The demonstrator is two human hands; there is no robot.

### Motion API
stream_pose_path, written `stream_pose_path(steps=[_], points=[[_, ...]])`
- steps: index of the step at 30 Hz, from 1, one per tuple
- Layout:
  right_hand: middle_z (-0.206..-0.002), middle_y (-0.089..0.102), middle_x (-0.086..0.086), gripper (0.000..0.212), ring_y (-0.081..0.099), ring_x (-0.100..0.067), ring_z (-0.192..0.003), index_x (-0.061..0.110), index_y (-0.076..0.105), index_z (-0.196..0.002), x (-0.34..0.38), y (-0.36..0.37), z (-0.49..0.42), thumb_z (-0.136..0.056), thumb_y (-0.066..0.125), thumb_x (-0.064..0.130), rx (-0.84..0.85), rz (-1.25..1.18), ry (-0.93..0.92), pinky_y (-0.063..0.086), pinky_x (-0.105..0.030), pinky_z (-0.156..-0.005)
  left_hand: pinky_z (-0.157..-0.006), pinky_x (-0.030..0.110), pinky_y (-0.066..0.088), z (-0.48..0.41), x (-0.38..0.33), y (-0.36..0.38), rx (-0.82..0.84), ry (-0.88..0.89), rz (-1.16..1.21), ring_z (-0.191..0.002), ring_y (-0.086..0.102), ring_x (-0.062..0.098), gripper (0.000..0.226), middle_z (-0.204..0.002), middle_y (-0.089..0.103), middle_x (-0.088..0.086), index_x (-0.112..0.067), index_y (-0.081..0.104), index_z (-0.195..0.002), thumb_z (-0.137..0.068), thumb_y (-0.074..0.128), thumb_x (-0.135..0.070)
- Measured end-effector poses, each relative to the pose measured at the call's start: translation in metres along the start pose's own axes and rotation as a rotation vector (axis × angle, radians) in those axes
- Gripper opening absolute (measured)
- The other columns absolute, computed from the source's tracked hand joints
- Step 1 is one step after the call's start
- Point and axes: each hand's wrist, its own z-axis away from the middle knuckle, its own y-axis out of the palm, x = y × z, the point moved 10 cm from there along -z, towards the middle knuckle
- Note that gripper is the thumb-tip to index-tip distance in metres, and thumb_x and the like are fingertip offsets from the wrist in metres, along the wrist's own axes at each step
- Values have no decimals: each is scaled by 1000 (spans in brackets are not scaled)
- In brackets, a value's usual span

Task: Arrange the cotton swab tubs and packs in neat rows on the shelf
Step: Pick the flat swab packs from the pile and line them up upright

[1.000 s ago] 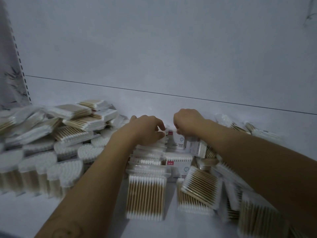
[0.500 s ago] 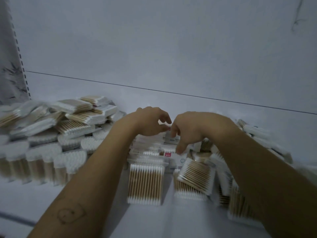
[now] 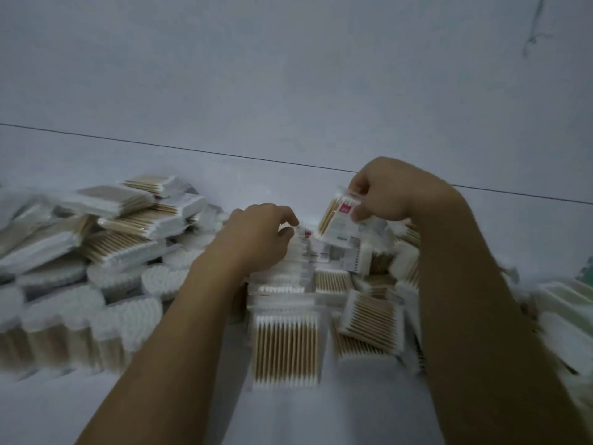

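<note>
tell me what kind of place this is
Most likely a shop or stockroom shelf: a plain white shelf board with a back panel, many alike retail cotton swab packs heaped on it, and swab tubs standing in rows at the left.

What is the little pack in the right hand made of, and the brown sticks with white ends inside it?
The pack looks like thin clear plastic, shiny: its contents show through. The sticks look like wood or bamboo, tan and dull. The ends look like cotton, white and fluffy, though blur hides detail.
</note>
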Motion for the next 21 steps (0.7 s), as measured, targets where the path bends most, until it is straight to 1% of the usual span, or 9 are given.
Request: stream_pose_path(steps=[1,3,6,8,9,11,14,17,21], points=[[-81,66,1,11,58,-14,-73,11,69,-86,-1,8,-9,-78,77,11,-28,17,32,44,-23,-60,-104,38,37,1,0,-1,-19,-10,-15,-121,51,20,29,-132,57,-3,-28,57,-127,-101,44,-27],[-91,70,-6,16,63,-23,-82,10,73,-93,-5,33,-27,-77,73,5,-53,56,100,54,-32,-74,-101,37,35,3,-5,0,-45,-4,-49,-120,51,21,31,-133,57,-2,-28,55,-129,-101,43,-27],[-100,67,-9,24,61,-30,-96,10,69,-102,-7,61,-38,-80,62,2,-75,109,151,50,-37,-85,-101,38,33,6,-16,5,-59,27,-90,-121,51,22,34,-134,56,-1,-28,52,-133,-100,43,-27],[-110,64,-11,24,57,-32,-109,10,64,-106,-5,75,-40,-83,59,4,-85,149,164,44,-38,-92,-101,39,32,5,-14,7,-58,18,-123,-122,50,23,35,-135,56,0,-27,50,-134,-100,43,-26],[-112,63,-11,22,55,-32,-111,11,62,-106,-4,83,-41,-84,60,6,-80,161,161,42,-38,-93,-101,39,32,6,-12,8,-53,6,-135,-122,50,24,36,-135,56,0,-27,50,-135,-100,43,-25],[-110,64,-10,20,58,-29,-105,9,61,-104,-1,97,-45,-84,62,6,-87,150,143,44,-35,-86,-101,39,33,7,-9,10,-46,-4,-153,-123,49,24,37,-135,55,1,-26,49,-135,-99,43,-26],[-110,62,-6,30,59,-24,-97,12,61,-114,-2,100,-48,-85,62,3,-144,88,132,45,-29,-75,-100,38,34,7,-15,14,-33,23,-162,-122,49,24,37,-134,56,1,-26,50,-135,-98,44,-27],[-109,60,-6,28,58,-24,-96,12,62,-112,-1,98,-47,-85,63,4,-187,107,118,50,-31,-79,-99,37,34,7,-20,16,-38,38,-147,-121,50,25,38,-133,57,1,-26,51,-134,-97,46,-25],[-106,66,-4,25,62,-22,-92,14,66,-108,-1,108,-45,-85,63,4,-132,99,132,54,-32,-80,-100,37,33,7,-17,16,-40,44,-149,-121,50,25,37,-132,58,1,-26,53,-133,-97,46,-24]])
